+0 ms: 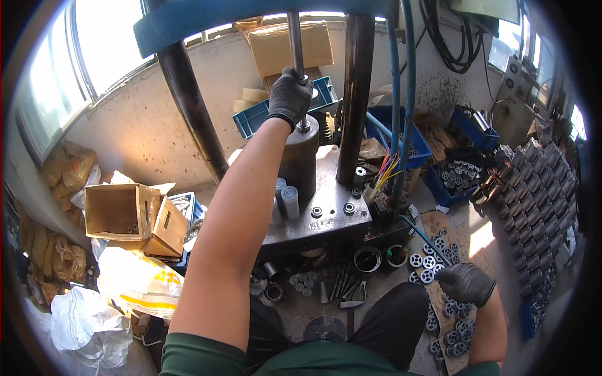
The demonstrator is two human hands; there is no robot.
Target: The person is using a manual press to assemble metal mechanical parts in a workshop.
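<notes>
My left hand (290, 97), in a dark glove, is closed around the lower part of an upright metal rod (295, 41); the palm hides what else may be in it. Straight below stands a thick dark cylinder (300, 160) on the press's metal table (295, 233), with a shiny piece (303, 126) at its top. Grey cylinders (290, 202) stand upright by its near side. My gloved right hand (467, 284) is closed at the end of a thin bluish lever (425, 237), low at the right. Small ring-shaped parts (349, 208) lie on the table.
Dark posts (356, 94) flank the rod. Spoked metal wheels (427, 276) lie on cardboard by my right hand, with stacked dark cylindrical parts (533, 194) beyond. Cardboard boxes (116, 213) and sacks (141, 282) fill the left. A hammer (352, 305) lies between my legs.
</notes>
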